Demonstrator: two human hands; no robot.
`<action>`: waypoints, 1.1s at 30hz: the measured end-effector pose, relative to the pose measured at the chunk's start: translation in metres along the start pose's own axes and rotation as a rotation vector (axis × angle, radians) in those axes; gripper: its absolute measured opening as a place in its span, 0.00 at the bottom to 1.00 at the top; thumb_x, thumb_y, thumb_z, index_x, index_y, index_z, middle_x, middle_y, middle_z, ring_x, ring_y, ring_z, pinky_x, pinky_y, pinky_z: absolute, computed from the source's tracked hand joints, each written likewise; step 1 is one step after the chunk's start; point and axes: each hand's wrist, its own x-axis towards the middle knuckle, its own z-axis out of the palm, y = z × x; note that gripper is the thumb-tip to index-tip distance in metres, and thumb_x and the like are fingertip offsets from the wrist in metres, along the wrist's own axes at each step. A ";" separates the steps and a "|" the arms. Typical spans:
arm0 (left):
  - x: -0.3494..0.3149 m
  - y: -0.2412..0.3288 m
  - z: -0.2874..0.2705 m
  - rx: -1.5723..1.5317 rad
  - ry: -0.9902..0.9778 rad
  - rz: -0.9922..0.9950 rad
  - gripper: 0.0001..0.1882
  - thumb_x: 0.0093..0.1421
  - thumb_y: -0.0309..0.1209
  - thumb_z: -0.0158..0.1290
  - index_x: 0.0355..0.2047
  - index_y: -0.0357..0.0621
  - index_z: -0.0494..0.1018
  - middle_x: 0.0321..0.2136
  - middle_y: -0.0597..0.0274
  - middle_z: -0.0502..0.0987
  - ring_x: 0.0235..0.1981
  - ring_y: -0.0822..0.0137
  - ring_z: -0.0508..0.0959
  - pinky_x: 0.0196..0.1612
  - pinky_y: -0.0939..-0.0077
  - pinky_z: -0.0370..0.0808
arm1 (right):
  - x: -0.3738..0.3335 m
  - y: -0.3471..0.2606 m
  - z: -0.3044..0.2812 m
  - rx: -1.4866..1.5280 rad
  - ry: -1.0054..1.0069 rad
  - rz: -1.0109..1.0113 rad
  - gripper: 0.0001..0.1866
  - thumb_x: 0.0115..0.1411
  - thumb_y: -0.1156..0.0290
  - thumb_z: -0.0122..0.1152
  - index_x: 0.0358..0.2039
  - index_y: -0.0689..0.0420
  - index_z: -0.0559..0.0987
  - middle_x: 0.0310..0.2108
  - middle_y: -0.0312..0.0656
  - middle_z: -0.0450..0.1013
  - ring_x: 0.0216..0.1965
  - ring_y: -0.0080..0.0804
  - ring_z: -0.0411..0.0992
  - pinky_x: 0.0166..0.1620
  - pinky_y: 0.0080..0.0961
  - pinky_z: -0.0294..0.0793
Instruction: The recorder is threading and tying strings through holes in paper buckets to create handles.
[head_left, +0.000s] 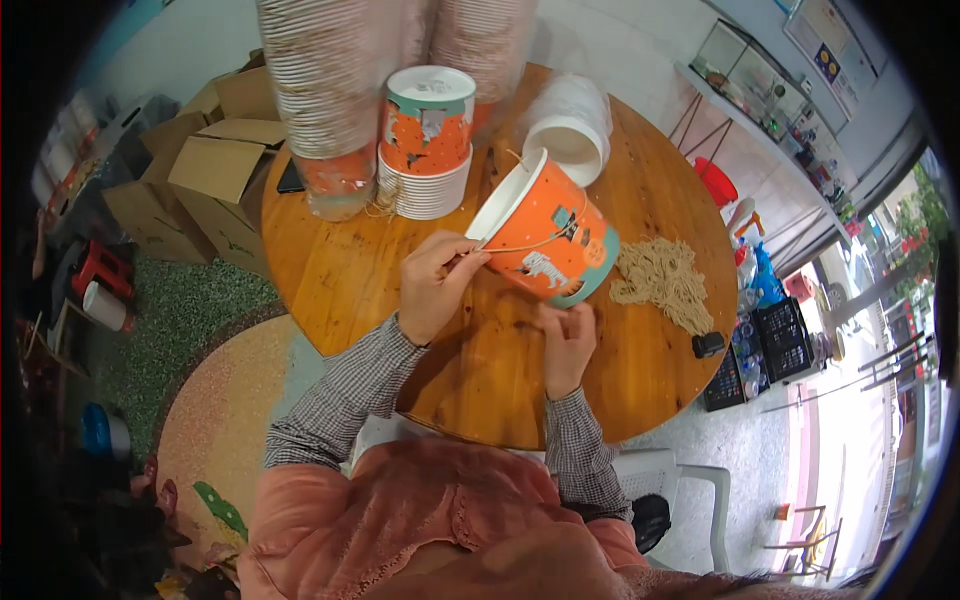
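An orange paper bucket (545,240) with a white rim, green bottom band and animal prints is tilted over the table, its mouth toward the upper left. A thin cord handle (545,241) runs across its side. At the rim, my left hand (435,283) pinches the cord's near end between thumb and forefinger. My right hand (569,345) grips the bucket's base with its fingertips; some fingers are partly hidden. Right of the bucket lies a loose heap of tan cords (665,285) on the round wooden table (480,385).
Tall wrapped stacks of paper buckets (325,80) stand at the back left. Beside them is a shorter bucket stack (428,190). White nested tubs in plastic (568,140) lie on their side behind. A small black object (708,345) sits near the right edge. Cardboard boxes (215,175) stand left.
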 end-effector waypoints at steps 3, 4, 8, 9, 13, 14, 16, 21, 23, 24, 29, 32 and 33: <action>0.016 -0.019 0.009 -0.197 0.062 -0.118 0.04 0.55 0.21 0.58 0.31 0.32 0.76 0.29 0.60 0.76 0.28 0.74 0.75 0.30 0.80 0.71 | 0.042 -0.012 0.019 0.080 0.057 -0.191 0.11 0.60 0.78 0.58 0.41 0.62 0.68 0.34 0.36 0.71 0.34 0.17 0.70 0.37 0.16 0.70; 0.024 -0.028 0.009 -0.250 0.042 -0.172 0.06 0.59 0.24 0.56 0.35 0.32 0.77 0.33 0.62 0.77 0.32 0.74 0.76 0.35 0.82 0.73 | 0.057 -0.018 0.023 0.081 0.028 -0.287 0.12 0.60 0.77 0.59 0.41 0.62 0.67 0.34 0.35 0.70 0.34 0.16 0.68 0.36 0.15 0.69; 0.060 -0.053 0.014 -0.602 0.067 -0.207 0.19 0.63 0.26 0.51 0.54 0.31 0.67 0.43 0.59 0.76 0.40 0.73 0.77 0.43 0.83 0.74 | 0.123 -0.046 0.046 -0.190 0.100 -0.435 0.12 0.60 0.73 0.61 0.40 0.61 0.70 0.34 0.35 0.71 0.31 0.17 0.68 0.34 0.16 0.70; 0.063 -0.056 0.016 -0.607 0.077 -0.202 0.19 0.63 0.26 0.51 0.54 0.31 0.67 0.43 0.59 0.76 0.40 0.73 0.77 0.43 0.83 0.74 | 0.136 -0.060 0.057 -0.246 0.093 -0.457 0.12 0.59 0.71 0.62 0.40 0.60 0.71 0.34 0.36 0.72 0.30 0.18 0.69 0.33 0.17 0.71; 0.035 -0.125 0.021 -0.417 0.123 -0.275 0.17 0.64 0.28 0.48 0.51 0.34 0.69 0.40 0.61 0.77 0.38 0.71 0.78 0.40 0.78 0.74 | 0.205 -0.082 0.099 -0.443 -0.011 -0.632 0.17 0.58 0.70 0.62 0.47 0.59 0.72 0.36 0.44 0.74 0.32 0.33 0.77 0.36 0.26 0.75; 0.022 -0.148 0.024 -0.340 0.005 -0.293 0.15 0.63 0.29 0.48 0.49 0.36 0.71 0.39 0.61 0.79 0.37 0.68 0.79 0.39 0.75 0.74 | 0.216 -0.091 0.113 -0.514 -0.091 -0.657 0.17 0.57 0.69 0.63 0.45 0.58 0.72 0.36 0.44 0.75 0.31 0.35 0.77 0.36 0.27 0.75; 0.003 -0.167 0.031 0.021 -0.360 -0.238 0.13 0.60 0.28 0.52 0.45 0.38 0.75 0.37 0.56 0.79 0.38 0.64 0.79 0.42 0.74 0.74 | 0.243 -0.107 0.130 -0.644 -0.223 -0.723 0.15 0.57 0.66 0.64 0.42 0.57 0.72 0.34 0.44 0.75 0.30 0.40 0.76 0.34 0.29 0.74; -0.006 -0.140 0.035 0.183 -0.724 -0.101 0.13 0.62 0.34 0.50 0.41 0.38 0.76 0.38 0.50 0.79 0.38 0.52 0.78 0.41 0.64 0.75 | 0.269 -0.126 0.175 -0.919 -0.400 -0.826 0.16 0.57 0.64 0.63 0.40 0.57 0.72 0.32 0.46 0.77 0.27 0.38 0.77 0.33 0.31 0.73; -0.005 -0.140 0.032 0.187 -0.723 -0.102 0.13 0.62 0.34 0.50 0.40 0.38 0.76 0.37 0.51 0.79 0.38 0.52 0.78 0.41 0.62 0.75 | 0.270 -0.130 0.190 -0.949 -0.443 -0.830 0.16 0.57 0.63 0.62 0.41 0.57 0.71 0.33 0.47 0.77 0.30 0.43 0.76 0.36 0.34 0.73; -0.005 -0.140 0.031 0.195 -0.725 -0.094 0.13 0.62 0.34 0.50 0.40 0.38 0.76 0.37 0.52 0.79 0.38 0.52 0.78 0.41 0.62 0.75 | 0.269 -0.132 0.197 -0.987 -0.463 -0.884 0.16 0.57 0.63 0.62 0.41 0.57 0.71 0.33 0.47 0.77 0.32 0.45 0.76 0.36 0.36 0.72; -0.002 -0.138 0.028 0.190 -0.755 -0.128 0.13 0.62 0.34 0.50 0.40 0.38 0.76 0.38 0.54 0.78 0.39 0.53 0.78 0.42 0.63 0.75 | 0.247 -0.140 0.222 -1.152 -0.491 -0.835 0.15 0.56 0.64 0.62 0.39 0.57 0.71 0.33 0.48 0.76 0.37 0.50 0.74 0.38 0.40 0.71; -0.004 -0.137 0.031 0.216 -0.785 -0.132 0.13 0.62 0.35 0.49 0.40 0.38 0.76 0.39 0.55 0.78 0.40 0.54 0.78 0.43 0.63 0.74 | 0.242 -0.140 0.226 -1.186 -0.494 -0.822 0.15 0.55 0.64 0.63 0.38 0.57 0.71 0.33 0.50 0.76 0.36 0.52 0.74 0.37 0.42 0.71; -0.004 -0.135 0.031 0.228 -0.795 -0.132 0.14 0.62 0.35 0.49 0.41 0.39 0.76 0.39 0.55 0.78 0.40 0.54 0.78 0.44 0.63 0.74 | 0.241 -0.138 0.226 -1.212 -0.507 -0.841 0.15 0.55 0.64 0.62 0.38 0.57 0.70 0.33 0.49 0.75 0.36 0.51 0.74 0.36 0.43 0.71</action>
